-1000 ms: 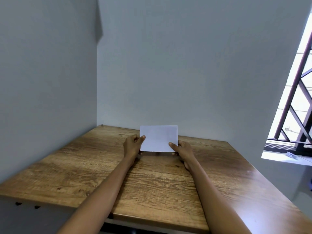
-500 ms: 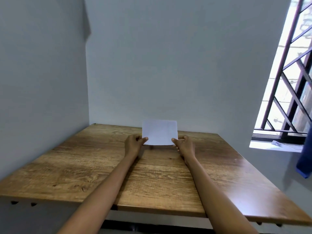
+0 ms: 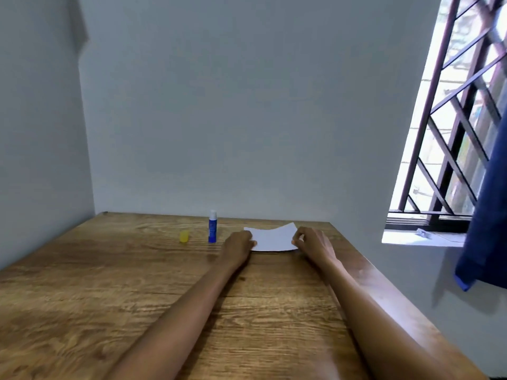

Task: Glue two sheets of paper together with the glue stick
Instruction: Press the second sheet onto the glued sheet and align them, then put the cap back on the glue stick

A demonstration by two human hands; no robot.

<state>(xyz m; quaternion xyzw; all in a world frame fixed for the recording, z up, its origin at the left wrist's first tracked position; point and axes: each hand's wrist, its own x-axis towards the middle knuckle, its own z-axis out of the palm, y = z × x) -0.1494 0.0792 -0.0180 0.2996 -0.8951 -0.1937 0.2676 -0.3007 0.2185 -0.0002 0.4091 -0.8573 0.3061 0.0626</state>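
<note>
Item: paper (image 3: 271,238), white, at the far right of the wooden table (image 3: 109,297). Long axis ran left to right, across my view; far right corner curled upward, the near edge low by the wood. My left hand (image 3: 238,246) pinched its left edge; my right hand (image 3: 311,242) pinched its right edge. Item: glue stick (image 3: 212,226), blue, upright, uncapped, left of the paper, apart from it. Item: yellow cap (image 3: 184,236), further left, standing alone.
</note>
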